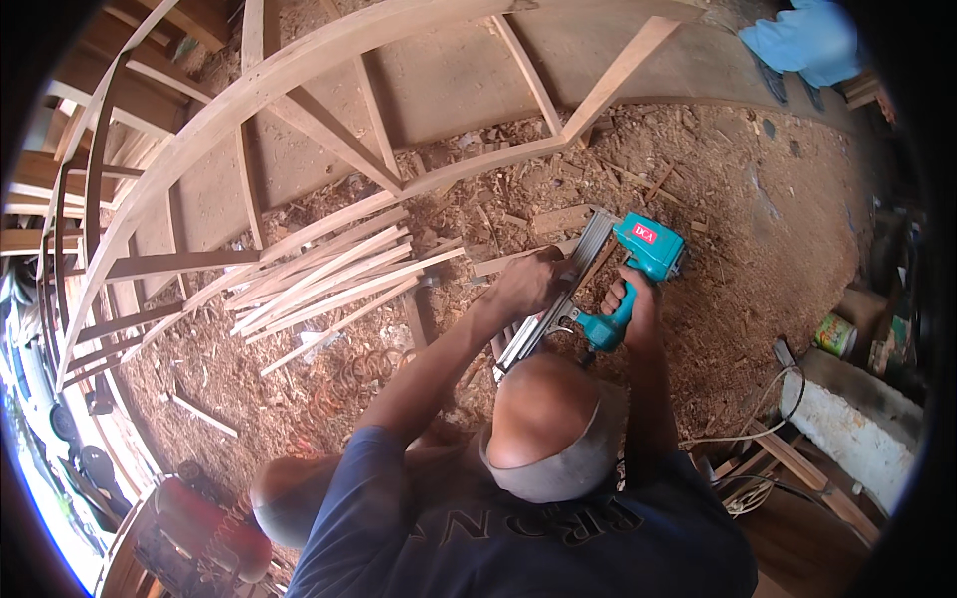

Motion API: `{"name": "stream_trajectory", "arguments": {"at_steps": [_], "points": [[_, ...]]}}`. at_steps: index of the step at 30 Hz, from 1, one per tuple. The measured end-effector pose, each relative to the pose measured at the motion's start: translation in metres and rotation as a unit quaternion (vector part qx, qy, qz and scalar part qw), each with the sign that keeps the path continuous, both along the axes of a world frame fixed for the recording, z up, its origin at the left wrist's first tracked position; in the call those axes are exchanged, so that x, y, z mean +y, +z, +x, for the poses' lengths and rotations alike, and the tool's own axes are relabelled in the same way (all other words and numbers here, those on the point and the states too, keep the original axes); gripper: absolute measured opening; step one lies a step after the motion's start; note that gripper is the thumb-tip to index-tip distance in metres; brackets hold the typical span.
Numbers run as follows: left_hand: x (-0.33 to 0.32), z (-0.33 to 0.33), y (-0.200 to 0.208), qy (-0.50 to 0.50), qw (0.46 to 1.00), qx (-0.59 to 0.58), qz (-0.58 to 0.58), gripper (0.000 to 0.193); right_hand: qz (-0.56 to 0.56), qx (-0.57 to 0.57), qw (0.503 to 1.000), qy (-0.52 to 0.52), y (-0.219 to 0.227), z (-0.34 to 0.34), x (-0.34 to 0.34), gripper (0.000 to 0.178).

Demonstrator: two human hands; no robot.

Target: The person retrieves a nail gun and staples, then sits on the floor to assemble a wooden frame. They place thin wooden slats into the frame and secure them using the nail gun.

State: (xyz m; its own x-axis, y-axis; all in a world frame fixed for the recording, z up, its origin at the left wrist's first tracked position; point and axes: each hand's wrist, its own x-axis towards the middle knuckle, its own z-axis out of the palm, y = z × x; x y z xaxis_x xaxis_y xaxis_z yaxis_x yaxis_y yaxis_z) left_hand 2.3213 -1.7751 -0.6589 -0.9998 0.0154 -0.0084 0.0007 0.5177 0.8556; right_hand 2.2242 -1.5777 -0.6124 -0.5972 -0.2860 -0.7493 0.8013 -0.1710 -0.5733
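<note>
A teal and silver nail gun point(653, 249) is held up in front of my knees, its long metal magazine point(538, 334) slanting down toward me. My right hand point(641, 297) is wrapped around its teal handle point(606, 329). Across the upper part of the magazine lies my left hand point(533, 283), fingers curled against the metal; whether a small piece is pinched there is hidden. Just beyond the magazine, short wood offcuts point(561, 220) rest on the shavings.
A large curved wooden frame point(329, 52) spans the far side and left. Loose wood strips point(334, 271) lie in a pile left of my hands. Wood shavings cover the ground. A concrete block point(859, 424), a can point(835, 336) and a cable point(733, 439) are on the right.
</note>
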Motion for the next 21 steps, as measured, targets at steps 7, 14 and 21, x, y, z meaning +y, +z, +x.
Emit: {"name": "stream_trajectory", "arguments": {"at_steps": [7,14,21], "points": [[-0.025,-0.024,-0.047,-0.045,0.993,0.014,0.112,0.009,0.003,-0.081,0.995,0.053,-0.03,-0.01,-0.004,0.02],[-0.029,0.001,-0.048,0.019,0.992,0.029,0.122,0.005,-0.044,-0.067,0.991,0.106,-0.044,-0.014,-0.021,0.017],[0.008,-0.004,-0.011,0.303,0.885,-0.165,0.313,0.05,-0.022,0.055,0.995,0.086,0.015,-0.003,-0.045,0.014]]}}
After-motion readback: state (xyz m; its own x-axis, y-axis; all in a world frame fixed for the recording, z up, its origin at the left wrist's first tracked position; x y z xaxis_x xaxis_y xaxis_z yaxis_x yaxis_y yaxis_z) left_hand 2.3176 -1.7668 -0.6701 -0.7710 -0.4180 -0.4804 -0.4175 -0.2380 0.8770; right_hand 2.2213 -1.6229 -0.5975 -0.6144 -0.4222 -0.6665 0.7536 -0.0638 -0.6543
